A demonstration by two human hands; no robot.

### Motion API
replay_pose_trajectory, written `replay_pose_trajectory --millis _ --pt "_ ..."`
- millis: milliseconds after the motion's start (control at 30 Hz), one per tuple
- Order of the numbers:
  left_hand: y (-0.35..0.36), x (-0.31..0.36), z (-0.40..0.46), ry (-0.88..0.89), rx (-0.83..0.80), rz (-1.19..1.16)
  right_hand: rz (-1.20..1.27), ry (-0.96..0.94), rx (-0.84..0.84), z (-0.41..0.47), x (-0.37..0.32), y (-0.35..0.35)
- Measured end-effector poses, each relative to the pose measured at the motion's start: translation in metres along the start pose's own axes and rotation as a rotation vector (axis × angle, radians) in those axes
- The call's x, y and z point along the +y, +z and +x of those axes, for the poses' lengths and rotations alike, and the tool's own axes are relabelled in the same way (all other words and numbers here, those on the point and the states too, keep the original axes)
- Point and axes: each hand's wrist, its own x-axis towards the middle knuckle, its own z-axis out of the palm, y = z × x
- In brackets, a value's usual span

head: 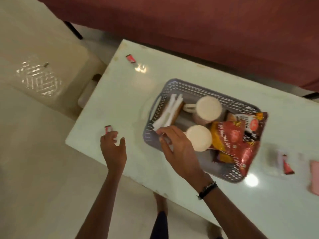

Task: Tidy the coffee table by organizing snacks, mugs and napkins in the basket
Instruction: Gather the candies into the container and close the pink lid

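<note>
Single head-mounted view. It looks steeply down, at close range, onto the coffee table (120, 100) and basket (172, 87).

You are in a home living room: a maroon sofa (189, 23) runs just behind the low pale coffee table (120, 100), over glossy floor tiles (43, 169).

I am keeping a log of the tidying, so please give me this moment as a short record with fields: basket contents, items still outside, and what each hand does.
basket: grey basket on the white table
inside: two mugs, white napkins, snack packets
outside: small red wrappers at far left, near left edge, right side
left hand: open, reaching toward the near-left wrapper
right hand: at the basket's near-left corner, fingers on the napkins; grip unclear
status: not finished
</note>
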Motion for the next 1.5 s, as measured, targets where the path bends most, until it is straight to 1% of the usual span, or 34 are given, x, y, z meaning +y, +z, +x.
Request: replay_pose_trajectory --millis 67,133,233,300,367,400,467,567,633,733,867,967,1033,1133,1233,1367,1433,1500 --pt "-0.004 -0.024 0.024 -0.087 0.037 0.007 0.001 -0.024 -0.053 0.015 -0.012 0.029" --pt "-0.003 -0.039 0.043 -0.165 0.036 0.013 0.020 -0.002 -0.094 0.030 -0.022 0.052" --pt "0.004 -0.052 0.063 -0.259 -0.045 0.067 0.051 0.013 -0.137 0.053 -0.031 0.083" --pt "0.008 -0.050 0.069 -0.319 -0.063 0.030 0.056 0.014 -0.155 0.064 -0.032 0.094" --pt "0.010 -0.050 0.081 -0.350 -0.115 -0.049 0.044 0.017 -0.164 0.082 -0.032 0.108" --pt "0.011 -0.049 0.090 -0.335 -0.159 -0.098 0.025 0.017 -0.158 0.093 -0.031 0.113" --pt "0.015 -0.041 0.113 -0.235 -0.231 -0.166 -0.033 0.022 -0.138 0.120 -0.028 0.122" --pt "0.029 -0.022 0.160 -0.103 -0.240 -0.176 -0.177 0.035 -0.132 0.170 -0.019 0.130" --pt "0.040 -0.010 0.188 -0.102 -0.283 -0.176 -0.306 0.062 -0.155 0.209 -0.012 0.135" --pt "0.056 -0.011 0.209 -0.137 -0.350 -0.148 -0.476 0.113 -0.204 0.263 0.002 0.144" --pt "0.059 -0.018 0.216 -0.149 -0.390 -0.160 -0.633 0.116 -0.244 0.314 0.022 0.151" --pt "0.057 -0.017 0.215 -0.135 -0.388 -0.180 -0.718 0.113 -0.314 0.337 0.040 0.156" --pt "0.058 -0.018 0.215 -0.122 -0.377 -0.184 -0.750 0.062 -0.334 0.339 0.048 0.161" --pt "0.059 -0.019 0.216 -0.108 -0.381 -0.168 -0.647 0.054 -0.188 0.316 0.048 0.166" --pt "0.057 -0.020 0.218 -0.089 -0.405 -0.159 -0.632 -0.045 -0.088 0.274 0.040 0.170" --pt "0.055 -0.018 0.220 -0.128 -0.445 -0.175 -0.616 -0.093 -0.092 0.221 0.034 0.172" --pt "0.051 -0.014 0.221 -0.158 -0.470 -0.172 -0.501 -0.032 -0.117 0.205 0.026 0.167" --pt "0.043 -0.009 0.220 -0.190 -0.507 -0.149 -0.282 0.117 -0.102 0.192 0.014 0.153"
